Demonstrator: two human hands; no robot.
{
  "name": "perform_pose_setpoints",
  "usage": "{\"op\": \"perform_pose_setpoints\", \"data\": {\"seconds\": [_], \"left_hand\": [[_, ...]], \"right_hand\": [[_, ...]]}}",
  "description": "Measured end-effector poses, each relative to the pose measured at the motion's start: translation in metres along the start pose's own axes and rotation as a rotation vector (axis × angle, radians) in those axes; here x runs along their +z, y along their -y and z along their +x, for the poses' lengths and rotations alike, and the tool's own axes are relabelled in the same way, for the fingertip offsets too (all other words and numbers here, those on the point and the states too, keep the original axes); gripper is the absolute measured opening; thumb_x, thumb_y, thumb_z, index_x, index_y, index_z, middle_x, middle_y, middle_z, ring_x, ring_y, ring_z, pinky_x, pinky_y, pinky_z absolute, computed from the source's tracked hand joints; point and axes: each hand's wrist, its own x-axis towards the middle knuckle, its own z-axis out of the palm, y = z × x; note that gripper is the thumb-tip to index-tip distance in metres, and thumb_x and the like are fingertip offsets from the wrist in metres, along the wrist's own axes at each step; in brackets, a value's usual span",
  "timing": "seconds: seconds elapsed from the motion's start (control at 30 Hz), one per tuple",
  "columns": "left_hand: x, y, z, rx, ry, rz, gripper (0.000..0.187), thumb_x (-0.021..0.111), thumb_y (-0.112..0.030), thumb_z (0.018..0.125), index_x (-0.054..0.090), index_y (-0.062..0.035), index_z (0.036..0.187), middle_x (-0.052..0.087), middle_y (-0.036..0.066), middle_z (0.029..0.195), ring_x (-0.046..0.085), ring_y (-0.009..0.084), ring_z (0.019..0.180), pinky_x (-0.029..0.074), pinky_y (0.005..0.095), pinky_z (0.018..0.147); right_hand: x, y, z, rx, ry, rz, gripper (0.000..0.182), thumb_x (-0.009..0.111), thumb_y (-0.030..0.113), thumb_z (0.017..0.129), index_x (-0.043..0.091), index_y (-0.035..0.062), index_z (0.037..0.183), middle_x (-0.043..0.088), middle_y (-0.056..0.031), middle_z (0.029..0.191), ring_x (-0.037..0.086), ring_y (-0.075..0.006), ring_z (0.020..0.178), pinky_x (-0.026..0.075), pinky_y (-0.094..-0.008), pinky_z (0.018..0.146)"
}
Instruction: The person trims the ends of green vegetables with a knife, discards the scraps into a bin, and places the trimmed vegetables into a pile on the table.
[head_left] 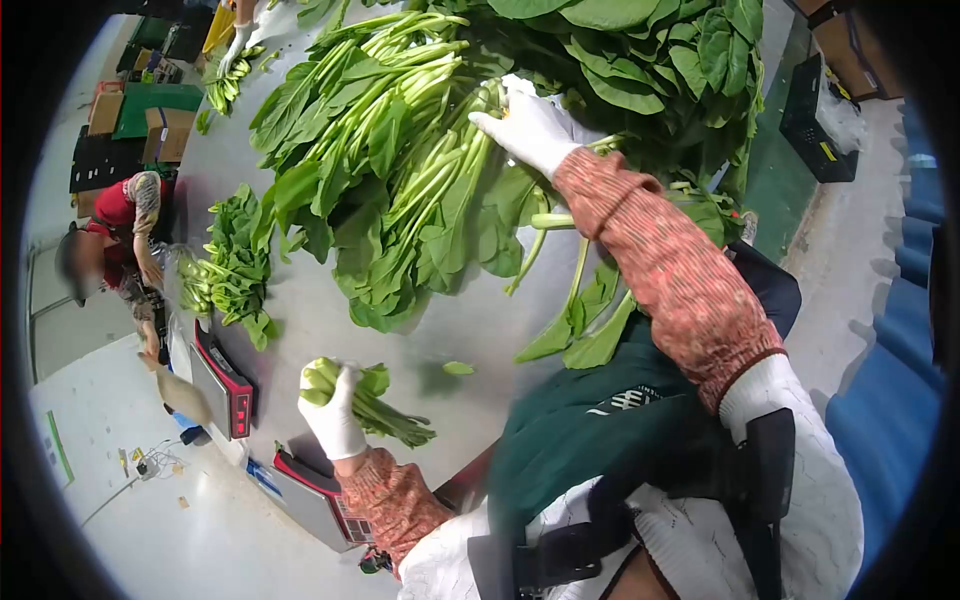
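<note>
My left hand [335,412], in a white glove, is closed around a small bunch of leafy greens [385,415], cut stem ends up by the thumb and leaves hanging towards the right. This bunch is held over the metal table [400,355]. At the large pile of leafy greens [370,150], my gloved right hand [530,128] grips pale green stems [470,150] between thumb and fingers. Its fingertips are partly hidden among the stems. A few loose leafy stalks [585,310] lie below my right forearm, near the table's edge.
A red-edged scale [220,385] stands at the table's left edge, with another scale [315,495] nearer me. Further greens [238,255] lie near a co-worker in red [115,225]. Another person's gloved hand [236,48] touches greens at top left. A black crate [818,120] stands right.
</note>
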Motion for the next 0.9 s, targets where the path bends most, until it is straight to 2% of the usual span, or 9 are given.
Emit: {"op": "perform_pose_setpoints", "data": {"seconds": [0.13,0.17,0.3,0.33,0.47,0.6,0.67,0.8,0.9], "left_hand": [[0.017,0.006,0.002,0.049,0.027,0.034,0.021,0.07,0.002,0.083,0.059,-0.0018,0.1,0.06,0.002,0.088,0.057,0.0114,0.076,0.049,0.0256,0.074],[0.021,0.005,0.004,0.062,0.031,0.023,0.021,0.07,0.002,0.082,0.059,-0.0019,0.1,0.06,0.002,0.087,0.057,0.0111,0.075,0.049,0.0252,0.073],[0.047,-0.016,0.012,0.105,0.065,0.044,0.022,0.073,0.004,0.08,0.061,-0.0023,0.096,0.059,0.001,0.085,0.056,0.0103,0.074,0.048,0.0241,0.071],[0.056,-0.022,0.015,0.117,0.073,0.064,0.022,0.074,0.004,0.079,0.061,-0.0024,0.095,0.059,0.0,0.084,0.056,0.0101,0.074,0.048,0.0239,0.071],[0.105,-0.046,0.023,0.403,0.144,0.244,0.022,0.076,0.003,0.08,0.066,-0.0011,0.099,0.065,0.002,0.092,0.058,0.0084,0.08,0.048,0.0227,0.075],[0.18,-0.065,0.022,1.041,0.187,0.446,0.04,0.079,-0.002,0.074,0.067,-0.0039,0.111,0.069,0.014,0.101,0.067,0.0262,0.087,0.053,0.0329,0.078],[0.208,-0.053,0.026,1.139,0.209,0.529,0.044,0.079,-0.006,0.071,0.066,-0.0053,0.113,0.069,0.014,0.102,0.066,0.0309,0.09,0.053,0.0372,0.08],[0.222,-0.055,0.018,1.097,0.231,0.429,0.041,0.077,-0.005,0.069,0.067,-0.0097,0.108,0.069,0.01,0.097,0.065,0.029,0.084,0.052,0.0371,0.076],[0.204,-0.059,0.019,0.677,0.464,0.135,0.028,0.076,0.001,0.075,0.07,-0.0031,0.101,0.07,0.003,0.091,0.064,0.0118,0.078,0.051,0.0254,0.075]], "right_hand": [[0.008,-0.023,0.02,-0.041,0.043,-0.001,0.065,0.07,0.046,0.08,0.05,0.0014,0.124,0.065,-0.0197,0.104,0.067,-0.0389,0.085,0.053,-0.0427,0.076],[0.006,-0.033,0.015,-0.151,-0.005,0.058,0.05,0.069,0.032,0.083,0.054,0.0006,0.12,0.067,-0.013,0.098,0.068,-0.0284,0.078,0.051,-0.0359,0.067],[-0.025,-0.025,-0.041,0.017,0.106,0.707,0.027,0.067,0.008,0.085,0.062,0.0021,0.111,0.054,0.0051,0.081,0.058,-0.001,0.072,0.037,-0.0184,0.054],[-0.037,-0.021,-0.055,0.019,0.127,0.701,0.03,0.068,0.008,0.084,0.062,0.0019,0.113,0.053,0.0054,0.08,0.057,-0.0011,0.071,0.037,-0.0187,0.054],[-0.066,-0.005,-0.105,-0.075,0.107,0.774,0.039,0.069,0.008,0.084,0.062,0.0004,0.122,0.05,0.0069,0.077,0.047,-0.0002,0.064,0.037,-0.0186,0.054],[-0.082,0.014,-0.143,-0.062,0.14,0.837,0.042,0.071,0.004,0.082,0.062,-0.0005,0.123,0.05,0.0086,0.075,0.043,0.0004,0.064,0.036,-0.0166,0.058],[-0.081,0.007,-0.153,-0.13,0.08,0.815,0.04,0.069,0.003,0.083,0.062,0.0007,0.123,0.047,0.0092,0.073,0.041,0.0005,0.064,0.036,-0.0173,0.058],[-0.11,-0.004,-0.162,-0.184,0.099,0.512,0.039,0.068,0.005,0.086,0.063,0.0043,0.125,0.049,0.008,0.076,0.041,-0.0003,0.064,0.036,-0.0181,0.058],[-0.127,-0.027,-0.164,-0.169,0.042,0.415,0.04,0.064,0.004,0.087,0.063,0.0055,0.127,0.057,0.002,0.085,0.047,-0.0018,0.069,0.04,-0.0201,0.061]]}}
